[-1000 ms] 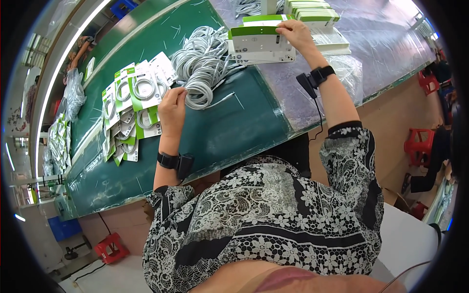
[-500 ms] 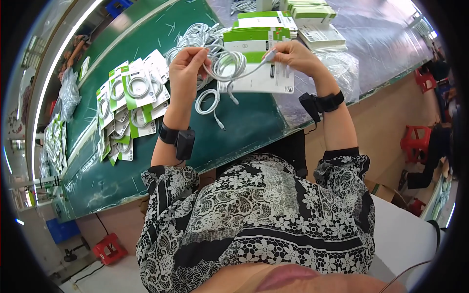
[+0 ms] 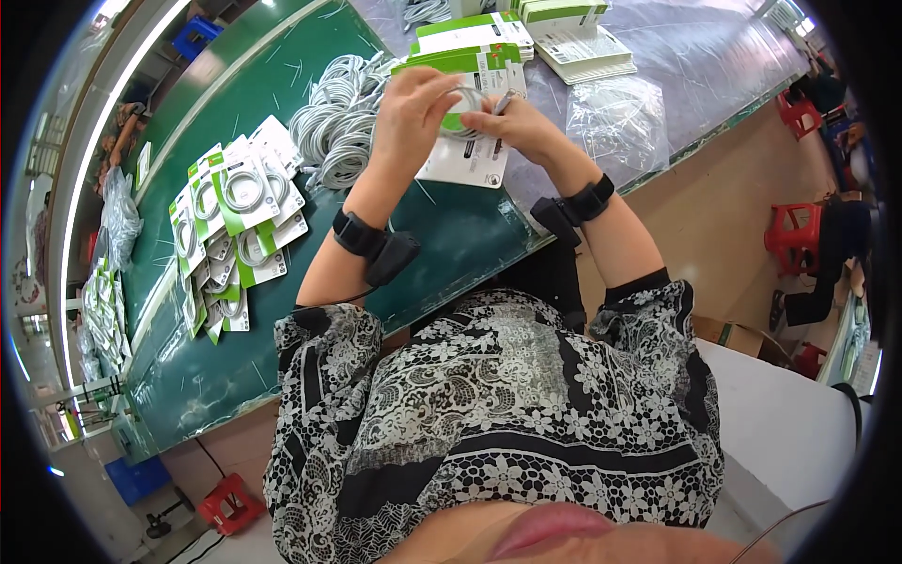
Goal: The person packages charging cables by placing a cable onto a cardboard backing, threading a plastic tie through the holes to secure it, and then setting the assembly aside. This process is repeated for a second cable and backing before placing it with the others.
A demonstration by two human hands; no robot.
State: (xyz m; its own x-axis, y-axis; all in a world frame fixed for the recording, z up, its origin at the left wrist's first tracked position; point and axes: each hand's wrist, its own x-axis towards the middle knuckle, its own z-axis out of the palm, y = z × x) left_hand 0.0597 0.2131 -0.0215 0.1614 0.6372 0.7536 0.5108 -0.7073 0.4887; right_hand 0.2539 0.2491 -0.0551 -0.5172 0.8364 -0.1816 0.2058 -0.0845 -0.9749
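Note:
A coiled pale grey cable (image 3: 464,105) is held between my hands over a stack of green and white cards (image 3: 474,169). My right hand (image 3: 521,127) grips the coil between thumb and fingers, and a cable plug (image 3: 505,101) sticks up beside its fingertips. My left hand (image 3: 409,117) is closed at the coil's left side, its fingertips slightly blurred. Just left of it lies a heap of coiled cables (image 3: 343,122). Further left are several carded cables (image 3: 242,193), piled overlapping on the green table (image 3: 376,19).
More green and white cards (image 3: 587,52) are stacked at the back right. A clear plastic bag (image 3: 615,122) lies in front of them. Plastic packets (image 3: 105,310) sit along the far left. Red stools (image 3: 794,235) stand on the floor at right, near another person.
My hands have come together. The cable end that my right hand held out to the side is now drawn in to the coil. The view has shifted slightly.

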